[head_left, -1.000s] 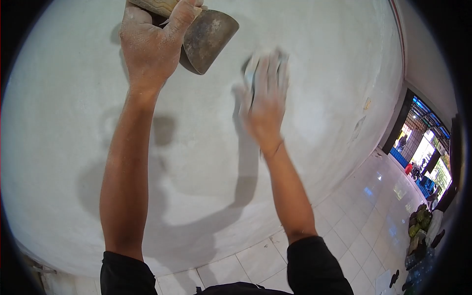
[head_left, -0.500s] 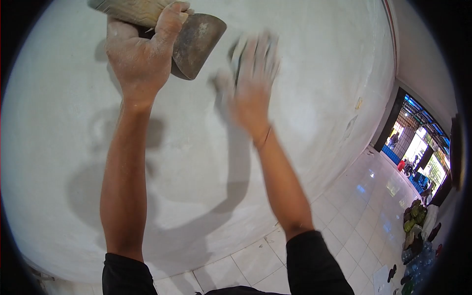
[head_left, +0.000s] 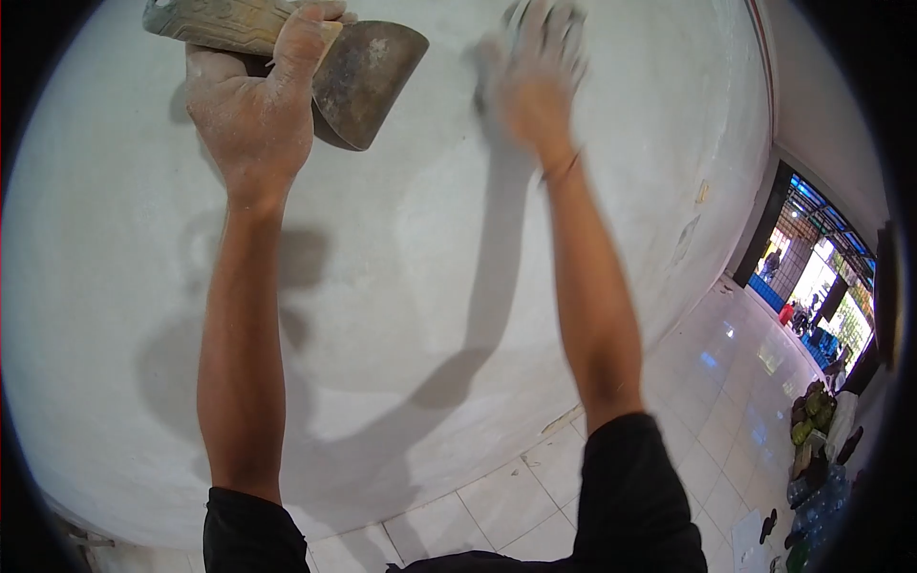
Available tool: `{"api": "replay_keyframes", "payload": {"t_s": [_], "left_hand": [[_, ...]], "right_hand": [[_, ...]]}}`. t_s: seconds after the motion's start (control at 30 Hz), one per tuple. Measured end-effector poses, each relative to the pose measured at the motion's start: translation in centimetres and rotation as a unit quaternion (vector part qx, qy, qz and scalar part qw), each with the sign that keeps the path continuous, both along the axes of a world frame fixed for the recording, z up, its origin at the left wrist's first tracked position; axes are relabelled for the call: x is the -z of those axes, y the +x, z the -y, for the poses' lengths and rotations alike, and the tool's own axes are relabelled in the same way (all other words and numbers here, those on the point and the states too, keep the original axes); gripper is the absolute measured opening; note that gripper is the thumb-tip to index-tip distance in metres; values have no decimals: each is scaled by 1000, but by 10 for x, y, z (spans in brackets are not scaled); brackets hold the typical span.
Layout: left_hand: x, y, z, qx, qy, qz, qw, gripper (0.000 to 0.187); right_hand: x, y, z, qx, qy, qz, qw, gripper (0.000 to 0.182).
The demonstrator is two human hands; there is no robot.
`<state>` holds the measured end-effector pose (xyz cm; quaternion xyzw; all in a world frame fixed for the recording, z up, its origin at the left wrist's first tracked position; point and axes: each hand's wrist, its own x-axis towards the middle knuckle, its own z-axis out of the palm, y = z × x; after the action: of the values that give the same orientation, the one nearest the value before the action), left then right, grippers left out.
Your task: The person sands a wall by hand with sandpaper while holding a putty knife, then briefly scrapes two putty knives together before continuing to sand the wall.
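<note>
Near the top left, my left hand (head_left: 250,119) is closed around the carved wooden handle (head_left: 224,21) of a putty knife. Its wide, worn metal blade (head_left: 368,81) points right, held in front of the white wall (head_left: 382,248). My right hand (head_left: 540,86), dusted white and smeared by motion, is up against the wall at top centre. Its fingers are stretched over a thin, dark-edged piece that looks like sandpaper (head_left: 514,17), mostly hidden beneath them.
Pale floor tiles (head_left: 511,497) run along the foot of the wall. On the right, plastic bottles (head_left: 821,506) and green bundles (head_left: 812,413) lie by the other wall. A barred doorway (head_left: 812,263) opens at the far right.
My right hand has moved up and to the right across the wall. My left hand, with the putty knife, has shifted slightly left in view.
</note>
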<state>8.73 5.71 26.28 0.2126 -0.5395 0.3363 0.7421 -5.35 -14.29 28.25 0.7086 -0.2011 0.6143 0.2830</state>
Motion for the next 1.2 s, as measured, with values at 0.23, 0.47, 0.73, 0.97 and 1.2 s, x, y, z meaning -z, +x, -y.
{"api": "replay_keyframes", "payload": {"t_s": [0.23, 0.47, 0.73, 0.97, 1.2], "left_hand": [[-2, 4, 9, -2, -19, 14, 1000, 40], [-5, 5, 7, -64, -9, 28, 998, 39], [-2, 12, 5, 66, 13, 73, 995, 31], [-4, 6, 4, 43, 56, 67, 995, 33], [-8, 3, 2, 40, 52, 65, 996, 33]], "right_hand": [[0, -11, -11, -142, 68, -114, 981, 85], [112, 10, -80, -68, 18, -57, 996, 88], [96, 8, -70, -63, 11, -1, 998, 90], [19, 1, -31, -101, -24, 38, 994, 96], [63, 6, -66, -51, 15, -3, 999, 97]]}}
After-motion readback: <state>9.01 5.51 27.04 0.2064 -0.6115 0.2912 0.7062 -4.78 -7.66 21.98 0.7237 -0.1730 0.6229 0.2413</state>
